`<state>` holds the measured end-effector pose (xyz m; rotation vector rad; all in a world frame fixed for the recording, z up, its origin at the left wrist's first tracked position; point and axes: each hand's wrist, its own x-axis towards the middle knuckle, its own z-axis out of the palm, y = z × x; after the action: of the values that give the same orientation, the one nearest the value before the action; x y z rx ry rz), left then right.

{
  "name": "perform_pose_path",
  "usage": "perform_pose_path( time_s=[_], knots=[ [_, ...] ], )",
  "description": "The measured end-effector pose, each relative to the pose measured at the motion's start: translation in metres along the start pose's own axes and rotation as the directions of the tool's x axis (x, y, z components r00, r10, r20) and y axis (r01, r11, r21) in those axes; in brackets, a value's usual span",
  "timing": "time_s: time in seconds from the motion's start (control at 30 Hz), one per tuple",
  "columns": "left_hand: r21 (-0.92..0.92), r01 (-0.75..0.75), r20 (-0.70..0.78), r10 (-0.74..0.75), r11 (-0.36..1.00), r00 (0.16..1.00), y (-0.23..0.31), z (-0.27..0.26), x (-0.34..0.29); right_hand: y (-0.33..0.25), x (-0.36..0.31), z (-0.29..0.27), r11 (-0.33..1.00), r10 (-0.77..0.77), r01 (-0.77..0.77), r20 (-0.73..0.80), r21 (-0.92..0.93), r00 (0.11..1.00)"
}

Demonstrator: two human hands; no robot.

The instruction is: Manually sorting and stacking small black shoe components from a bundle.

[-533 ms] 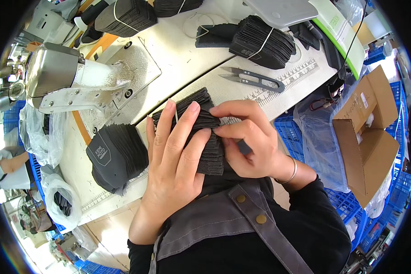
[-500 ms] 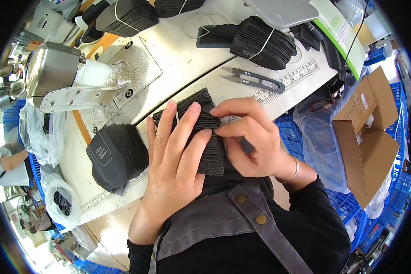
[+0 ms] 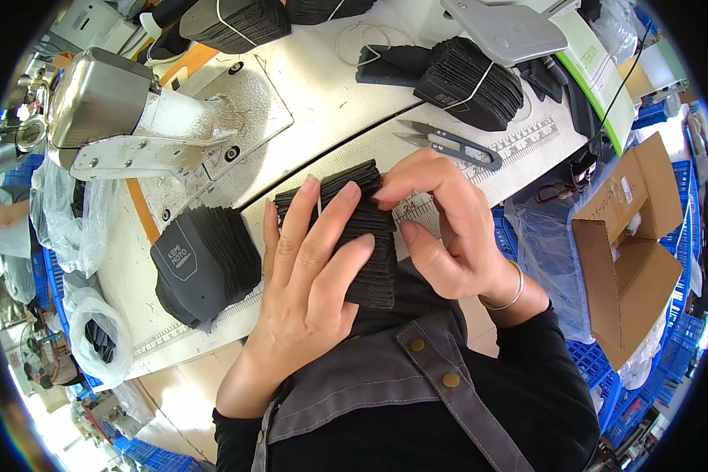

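Note:
A stack of black fabric pieces (image 3: 376, 271) stands at the table's front edge, its many layered edges facing up. My left hand (image 3: 303, 275) holds it from the left, its fingers laid across the top. A thin pale band shows between those fingers. At the stack's right side is my right hand (image 3: 456, 236), thumb and index finger apart, the index tip touching the upper right edges. The right hand's other fingers are curled and partly hidden. To the left stands another black stack (image 3: 208, 263), with a pale printed mark on its front piece.
Thread snips (image 3: 456, 147) lie beyond my right hand, beside a banded black stack (image 3: 472, 85). A sewing machine (image 3: 106, 102) stands at the left, more banded stacks (image 3: 236, 22) behind it. At the right an open cardboard box (image 3: 625, 259) rests by blue crates; a plastic bag (image 3: 98, 338) hangs lower left.
My right thumb has moved away from the index finger and off the stack. My left hand keeps its hold. The whole view has shifted slightly.

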<state>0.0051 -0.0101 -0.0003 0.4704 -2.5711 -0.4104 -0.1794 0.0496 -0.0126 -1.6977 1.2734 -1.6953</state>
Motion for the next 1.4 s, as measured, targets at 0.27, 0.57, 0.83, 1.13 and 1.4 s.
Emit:
perform_pose_path(
  time_s=[0.27, 0.57, 0.83, 1.13, 1.4],
  knots=[
    [0.134, 0.027, 0.088, -0.039, 0.991, 0.995, 0.008, -0.008, 0.009, -0.007, -0.008, 0.007, 0.985, 0.052, -0.053, -0.013, -0.162, 0.999],
    [0.119, 0.033, 0.079, -0.043, 0.992, 0.996, 0.01, -0.008, 0.011, 0.003, -0.02, 0.013, 0.973, -0.042, 0.002, -0.168, -0.231, 0.985],
    [0.132, 0.027, 0.066, -0.036, 0.991, 0.997, 0.008, -0.006, 0.01, 0.004, -0.016, 0.008, 0.976, -0.043, 0.017, -0.114, -0.215, 0.993],
    [0.078, 0.086, 0.088, -0.093, 0.993, 0.992, 0.012, -0.011, 0.018, 0.014, -0.02, 0.009, 0.851, -0.29, 0.219, -0.079, -0.477, 0.954],
    [0.098, 0.075, 0.084, -0.083, 0.992, 0.993, 0.01, -0.01, 0.019, 0.015, -0.023, 0.011, 0.873, -0.22, 0.163, -0.072, -0.46, 0.973]
  ],
)
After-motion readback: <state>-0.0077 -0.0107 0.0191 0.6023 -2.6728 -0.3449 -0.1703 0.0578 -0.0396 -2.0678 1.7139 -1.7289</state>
